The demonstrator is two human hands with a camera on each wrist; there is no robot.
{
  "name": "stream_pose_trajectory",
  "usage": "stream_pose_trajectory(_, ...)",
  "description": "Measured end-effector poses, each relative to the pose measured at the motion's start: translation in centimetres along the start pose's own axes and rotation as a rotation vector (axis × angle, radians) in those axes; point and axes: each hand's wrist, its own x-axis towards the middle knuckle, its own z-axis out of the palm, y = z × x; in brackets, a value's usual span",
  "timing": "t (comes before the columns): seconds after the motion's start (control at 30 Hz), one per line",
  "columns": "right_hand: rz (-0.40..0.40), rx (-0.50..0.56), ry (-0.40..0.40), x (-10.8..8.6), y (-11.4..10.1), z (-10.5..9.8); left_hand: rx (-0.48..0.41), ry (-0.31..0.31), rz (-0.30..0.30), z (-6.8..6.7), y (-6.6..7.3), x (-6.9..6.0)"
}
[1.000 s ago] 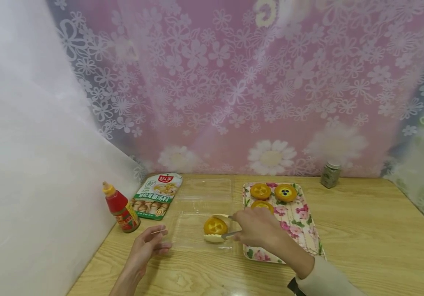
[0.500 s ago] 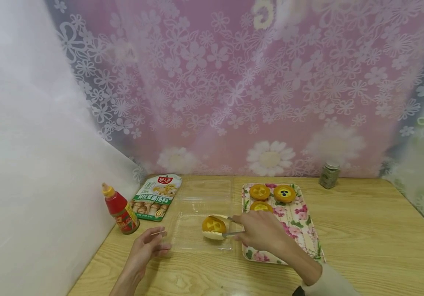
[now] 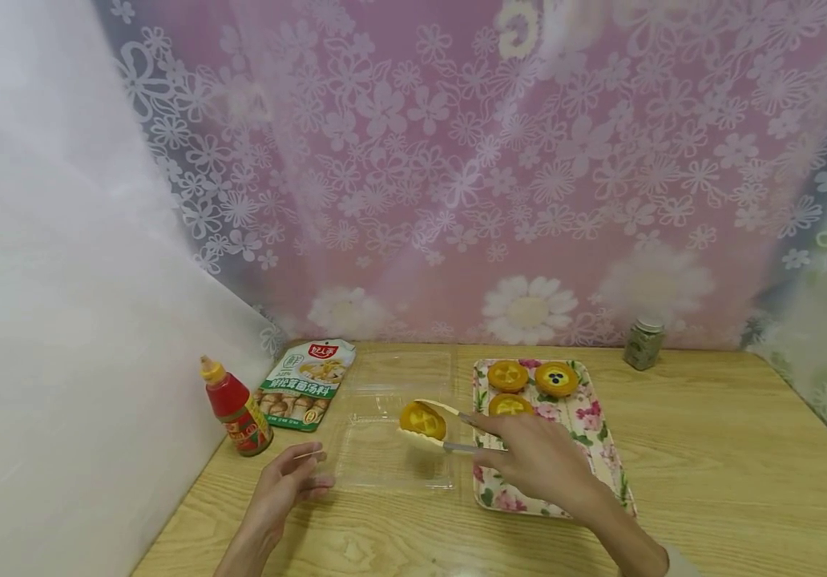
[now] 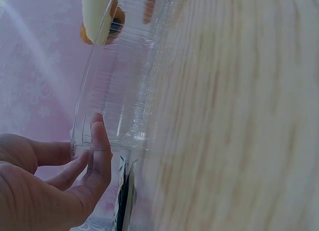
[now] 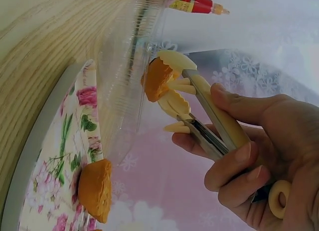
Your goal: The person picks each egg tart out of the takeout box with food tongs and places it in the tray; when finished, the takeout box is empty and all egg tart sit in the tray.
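In the head view my right hand [image 3: 539, 461] grips metal tongs [image 5: 212, 106] with pale scalloped tips. An egg tart [image 3: 422, 421] sits tilted between the tips, raised above the clear plastic container [image 3: 370, 461]. The right wrist view shows the tart's orange side near the container rim. At the container's near left corner, my left hand [image 3: 280, 489] holds the edge, with its thumb along the wall and a fingertip at the rim in the left wrist view. Several tarts, such as the berry-topped one [image 3: 556, 379], lie on the floral tray [image 3: 579, 449] beside my right hand.
Behind the container base stands its raised clear lid [image 3: 402, 370]. To the left are a green and white food pouch [image 3: 305, 385] and a red sauce bottle [image 3: 236, 409]. A small jar [image 3: 644, 344] stands at the back right near the floral curtain [image 3: 457, 160].
The tongs and the tart between their tips have risen from low in the container and tilted. My right hand has shifted slightly right. The left hand has stayed at the corner.
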Motion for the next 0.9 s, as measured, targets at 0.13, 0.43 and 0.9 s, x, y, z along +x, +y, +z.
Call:
stream_pose_trajectory(0.13,0.055,0.041,0.016,-0.5,0.3,-0.4,0.000,-0.002,0.000,0.0,0.0,0.0)
stream_pose_trajectory(0.43,0.079,0.077,0.067,-2.1,1.1,-1.2,-0.002,-0.007,-0.002,0.0,0.2,-0.1)
stream_pose_trajectory(0.9,0.129,-0.002,0.101,-4.5,4.0,-3.0,0.010,-0.001,-0.022,-0.1,0.1,0.0)
